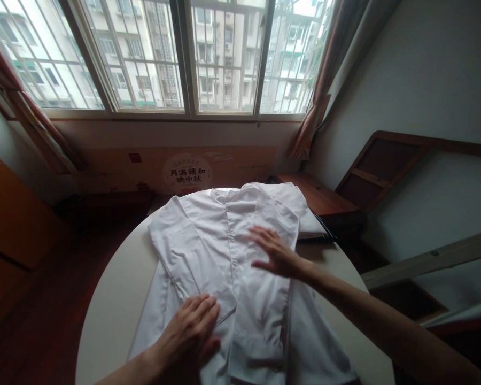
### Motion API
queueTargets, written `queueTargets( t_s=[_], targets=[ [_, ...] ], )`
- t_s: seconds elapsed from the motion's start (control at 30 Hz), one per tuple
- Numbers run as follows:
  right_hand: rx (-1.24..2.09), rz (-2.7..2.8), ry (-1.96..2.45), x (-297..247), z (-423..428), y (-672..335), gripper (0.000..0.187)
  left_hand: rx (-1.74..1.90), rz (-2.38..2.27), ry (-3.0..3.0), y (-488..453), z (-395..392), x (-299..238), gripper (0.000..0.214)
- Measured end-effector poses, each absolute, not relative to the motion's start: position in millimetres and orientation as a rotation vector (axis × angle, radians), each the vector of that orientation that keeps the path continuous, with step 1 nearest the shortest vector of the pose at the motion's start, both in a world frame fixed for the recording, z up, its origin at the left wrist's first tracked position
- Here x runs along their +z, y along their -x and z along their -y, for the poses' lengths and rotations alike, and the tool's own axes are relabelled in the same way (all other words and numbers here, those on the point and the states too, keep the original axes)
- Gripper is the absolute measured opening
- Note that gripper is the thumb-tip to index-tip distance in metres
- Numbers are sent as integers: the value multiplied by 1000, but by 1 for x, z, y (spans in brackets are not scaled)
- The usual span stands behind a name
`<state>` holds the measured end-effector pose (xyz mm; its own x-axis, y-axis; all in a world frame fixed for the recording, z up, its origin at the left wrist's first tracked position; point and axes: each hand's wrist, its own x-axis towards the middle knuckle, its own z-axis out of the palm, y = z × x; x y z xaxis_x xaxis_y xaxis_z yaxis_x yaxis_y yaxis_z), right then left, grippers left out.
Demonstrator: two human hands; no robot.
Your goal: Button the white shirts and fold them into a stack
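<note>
A white button-up shirt (228,235) lies face up on a round white table (116,299), collar toward the window and both sleeves folded in over the front. My left hand (192,334) rests flat on the lower left of the shirt beside the folded sleeve's cuff, fingers stretched out. My right hand (274,251) lies flat on the right side of the shirt near its folded edge, fingers spread. Neither hand holds anything.
More folded white cloth (304,211) sits at the table's far right over a dark item. A cardboard box with printed characters (190,171) stands under the window. Wooden furniture (8,224) is at left, a wooden frame (380,166) at right.
</note>
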<state>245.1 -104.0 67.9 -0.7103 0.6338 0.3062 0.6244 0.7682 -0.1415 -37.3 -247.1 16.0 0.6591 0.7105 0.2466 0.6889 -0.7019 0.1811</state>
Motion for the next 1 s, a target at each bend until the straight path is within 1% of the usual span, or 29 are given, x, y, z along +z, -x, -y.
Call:
queueTargets(
  t_s=[0.07, 0.1, 0.13, 0.2, 0.27, 0.33, 0.37, 0.43, 0.5, 0.53, 0.57, 0.63, 0.67, 0.7, 0.77, 0.87, 0.93, 1.0],
  targets=[
    [269, 2849, 651, 63, 159, -240, 87, 544, -1201, -2873, 39, 247, 5, 31],
    [368, 2922, 579, 58, 183, -238, 94, 588, -1208, -2893, 40, 246, 3, 26],
    [450, 2966, 518, 53, 204, -238, 93, 632, -1223, -2884, 42, 244, 3, 22],
    [547, 2994, 539, 42, 233, -238, 86, 756, -1307, -2765, 50, 237, 14, 18],
    [570, 2969, 656, 31, 245, -239, 77, 965, -1371, -2586, 61, 229, 32, 15],
    [545, 2906, 785, 25, 245, -238, 64, 1151, -1299, -2484, 72, 226, 52, 14],
    [531, 2860, 842, 23, 244, -237, 55, 1178, -1209, -2482, 75, 226, 60, 15],
    [521, 2752, 938, 20, 240, -234, 39, 1060, -977, -2521, 75, 229, 67, 16],
    [535, 2692, 987, 19, 238, -233, 32, 865, -795, -2503, 66, 235, 63, 13],
    [541, 2700, 976, 17, 239, -233, 35, 789, -748, -2470, 59, 238, 58, 12],
    [539, 2729, 951, 16, 239, -234, 45, 729, -727, -2435, 52, 240, 52, 11],
    [511, 2802, 900, 12, 242, -237, 76, 621, -724, -2379, 40, 242, 43, 13],
    [493, 2830, 888, 9, 243, -238, 84, 559, -726, -2359, 36, 242, 41, 14],
    [477, 2847, 891, 7, 243, -240, 85, 491, -725, -2338, 34, 242, 42, 14],
    [470, 2860, 901, 5, 244, -243, 82, 361, -707, -2285, 37, 240, 48, 15],
    [464, 2834, 890, 7, 242, -241, 82, 212, -736, -2243, 52, 226, 62, 33],
    [413, 2814, 848, 12, 240, -231, 86, 237, -905, -2311, 66, 200, 66, 38],
    [366, 2821, 750, 17, 236, -215, 89, 435, -1241, -2401, 83, 158, 64, 40]
  ],
)
